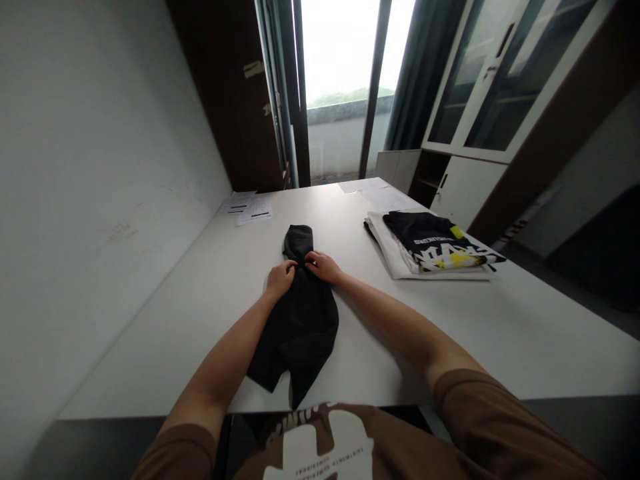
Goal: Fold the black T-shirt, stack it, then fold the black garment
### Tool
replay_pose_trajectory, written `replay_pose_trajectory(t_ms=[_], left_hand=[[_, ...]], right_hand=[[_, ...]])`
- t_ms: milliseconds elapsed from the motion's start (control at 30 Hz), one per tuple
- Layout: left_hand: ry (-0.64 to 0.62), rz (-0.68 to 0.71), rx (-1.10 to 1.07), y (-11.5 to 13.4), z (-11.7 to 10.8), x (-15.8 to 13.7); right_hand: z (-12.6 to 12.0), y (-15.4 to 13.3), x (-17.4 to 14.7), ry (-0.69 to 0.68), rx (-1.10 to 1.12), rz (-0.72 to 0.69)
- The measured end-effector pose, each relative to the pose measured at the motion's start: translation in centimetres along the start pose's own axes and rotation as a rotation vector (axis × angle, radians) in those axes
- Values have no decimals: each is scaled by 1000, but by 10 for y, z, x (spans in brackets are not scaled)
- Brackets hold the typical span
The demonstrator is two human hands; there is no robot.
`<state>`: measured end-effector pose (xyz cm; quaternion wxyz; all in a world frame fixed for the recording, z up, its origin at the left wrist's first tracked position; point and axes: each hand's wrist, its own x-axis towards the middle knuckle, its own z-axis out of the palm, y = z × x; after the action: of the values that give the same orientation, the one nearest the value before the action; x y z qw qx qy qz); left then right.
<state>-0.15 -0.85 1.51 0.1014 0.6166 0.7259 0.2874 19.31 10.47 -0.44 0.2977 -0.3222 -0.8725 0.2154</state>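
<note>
A black garment [305, 320] lies lengthwise on the white table, its kind not certain. The near end splits into two pointed parts close to the table's front edge, while the far end is narrow and bunched. My left hand [281, 277] pinches the cloth at its left side, near the gathered middle. Just across from it, my right hand [323, 267] grips the cloth with closed fingers. The two hands are close together, and the fabric is drawn in between them.
A stack of folded shirts [435, 247], black with white and yellow print on top, sits to the right on the white table [450, 333]. Paper sheets [253, 208] lie at the far left, more papers [380, 195] at the far end. A wall [100, 200] borders the left side.
</note>
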Motion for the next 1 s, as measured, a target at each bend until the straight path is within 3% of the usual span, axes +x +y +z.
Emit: replay_pose_trajectory(t_ms=[1000], left_hand=[[-109, 65, 6, 1, -3, -2]], right_hand=[[-1, -2, 0, -38, -7, 21]])
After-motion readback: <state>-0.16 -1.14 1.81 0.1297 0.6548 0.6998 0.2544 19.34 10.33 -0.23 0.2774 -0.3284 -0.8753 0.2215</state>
